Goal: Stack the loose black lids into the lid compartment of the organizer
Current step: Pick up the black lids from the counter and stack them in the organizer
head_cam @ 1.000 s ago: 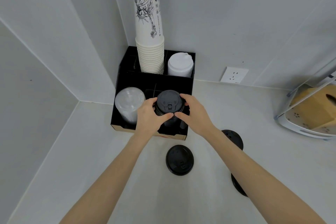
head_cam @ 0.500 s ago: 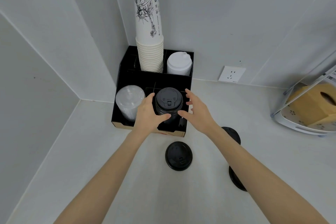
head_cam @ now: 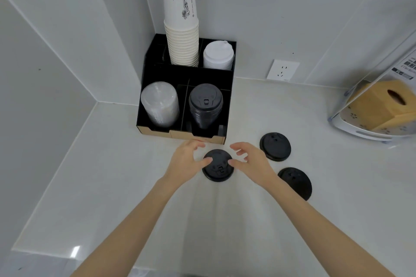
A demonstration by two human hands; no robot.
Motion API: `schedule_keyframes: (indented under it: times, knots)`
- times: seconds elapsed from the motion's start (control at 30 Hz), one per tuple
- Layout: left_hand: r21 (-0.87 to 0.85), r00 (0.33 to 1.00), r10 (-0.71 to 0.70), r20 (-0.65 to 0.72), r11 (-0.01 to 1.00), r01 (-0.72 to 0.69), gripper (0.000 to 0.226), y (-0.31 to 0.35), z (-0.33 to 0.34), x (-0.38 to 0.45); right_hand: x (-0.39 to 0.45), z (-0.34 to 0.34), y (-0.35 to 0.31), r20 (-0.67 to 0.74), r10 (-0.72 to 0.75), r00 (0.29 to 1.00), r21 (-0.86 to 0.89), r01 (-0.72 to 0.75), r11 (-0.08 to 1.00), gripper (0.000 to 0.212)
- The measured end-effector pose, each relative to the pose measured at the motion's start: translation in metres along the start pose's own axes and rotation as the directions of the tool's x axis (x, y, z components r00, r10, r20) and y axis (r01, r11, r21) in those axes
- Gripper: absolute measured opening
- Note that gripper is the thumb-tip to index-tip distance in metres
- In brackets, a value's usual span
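Note:
A black organizer (head_cam: 155, 129) stands in the counter's corner. Its front right compartment holds a stack of black lids (head_cam: 206, 105). Three loose black lids lie on the white counter in front. The nearest lid (head_cam: 218, 165) lies flat between my hands. My left hand (head_cam: 186, 162) touches its left edge with the thumb, fingers spread. On the lid's right edge rests the thumb of my right hand (head_cam: 249, 162), fingers apart. Neither hand has lifted it. A second lid (head_cam: 275, 146) and a third lid (head_cam: 295, 182) lie to the right.
The organizer also holds clear lids (head_cam: 160, 103), white lids (head_cam: 218, 56) and a tall stack of paper cups (head_cam: 182, 24). A wall socket (head_cam: 283, 70) sits behind. A tissue box (head_cam: 380, 105) in a tilted tray is at the far right.
Both hands left the lid stack in the organizer and came down toward me to the nearest loose lid on the counter. The view tilted down.

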State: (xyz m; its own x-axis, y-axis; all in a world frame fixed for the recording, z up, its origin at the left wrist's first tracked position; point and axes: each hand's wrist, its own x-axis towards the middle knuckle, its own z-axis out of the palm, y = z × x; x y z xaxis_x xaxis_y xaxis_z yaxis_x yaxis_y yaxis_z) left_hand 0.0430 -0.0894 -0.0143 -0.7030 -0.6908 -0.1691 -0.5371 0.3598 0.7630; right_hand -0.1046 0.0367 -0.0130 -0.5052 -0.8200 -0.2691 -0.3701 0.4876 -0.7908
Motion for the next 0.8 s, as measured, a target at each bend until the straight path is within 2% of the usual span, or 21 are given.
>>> schedule_keyframes:
  times: [0.1,0.2,0.33,0.47,0.63,0.8]
  knots:
    - [0.055,0.996,-0.038,0.080,0.998,0.034,0.058,-0.002,0.016,-0.011,-0.004,0.009,0.009,0.119,0.049,0.992,-0.087,-0.039,0.995,0.071]
    - [0.064,0.992,-0.047,0.114,0.997,0.040,0.064,-0.005,0.030,-0.018,-0.004,0.017,0.013,0.171,0.084,0.982,-0.155,-0.057,0.986,0.084]
    - [0.068,0.993,-0.083,0.079,0.995,0.077,0.070,-0.012,0.045,-0.020,-0.002,0.028,0.018,0.133,0.050,0.990,-0.171,-0.027,0.985,0.081]
    - [0.065,0.994,-0.107,0.022,0.992,0.105,0.066,-0.017,0.051,-0.021,-0.009,0.033,0.019,0.081,0.029,0.996,-0.133,-0.018,0.991,0.078]
    - [0.043,0.997,-0.082,0.006,0.996,0.081,0.071,-0.016,0.047,-0.026,-0.017,0.035,0.017,0.051,-0.019,0.999,-0.073,0.022,0.997,0.076]
    - [-0.065,0.999,-0.016,-0.028,0.998,0.014,0.074,-0.002,0.032,-0.032,-0.021,0.027,0.004,0.010,-0.062,0.998,0.000,0.062,0.998,0.074]
